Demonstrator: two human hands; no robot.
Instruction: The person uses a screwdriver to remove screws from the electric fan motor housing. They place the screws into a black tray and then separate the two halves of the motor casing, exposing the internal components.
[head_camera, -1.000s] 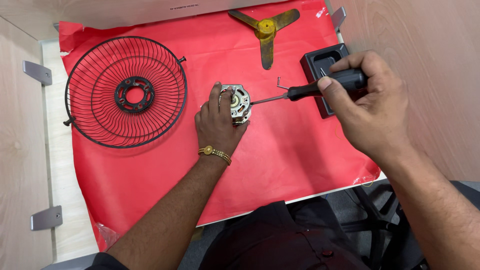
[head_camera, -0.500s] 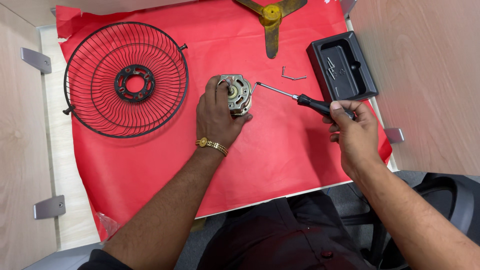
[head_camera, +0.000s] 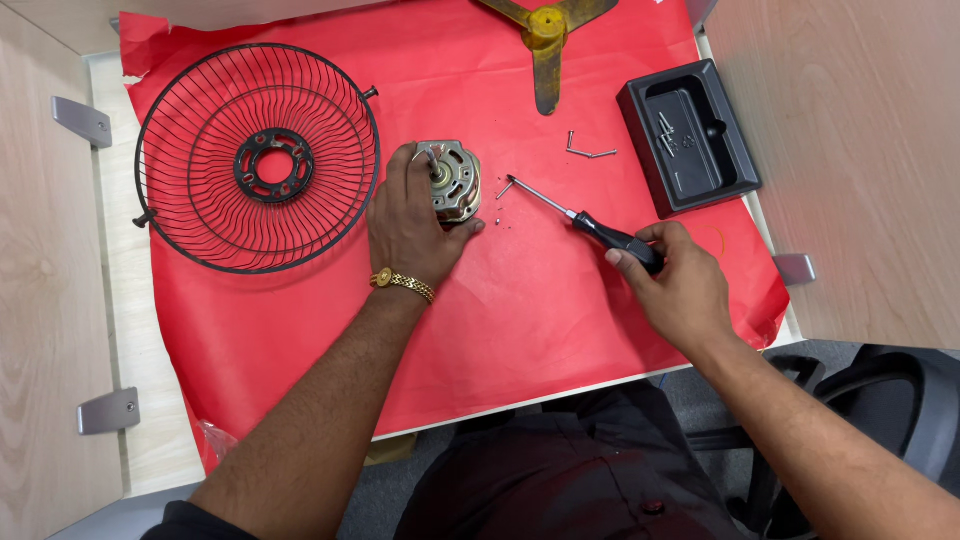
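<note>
My left hand (head_camera: 408, 222) wraps around a small metal fan motor (head_camera: 452, 180) standing on the red sheet (head_camera: 500, 320), shaft end up. My right hand (head_camera: 678, 285) grips the black handle of a screwdriver (head_camera: 585, 222). Its tip points up and left and rests on the sheet just right of the motor, apart from it. A few tiny screws (head_camera: 503, 190) lie between the motor and the tip.
A black wire fan guard (head_camera: 258, 158) lies at the left. A yellow fan blade (head_camera: 545, 35) is at the top. A black plastic tray (head_camera: 688, 135) with small parts sits at the right, with loose long screws (head_camera: 588, 150) beside it. Wooden walls flank both sides.
My right hand has drawn the screwdriver back from the motor and lowered its tip to the sheet. Small screws now lie beside the motor. My left hand keeps its hold.
</note>
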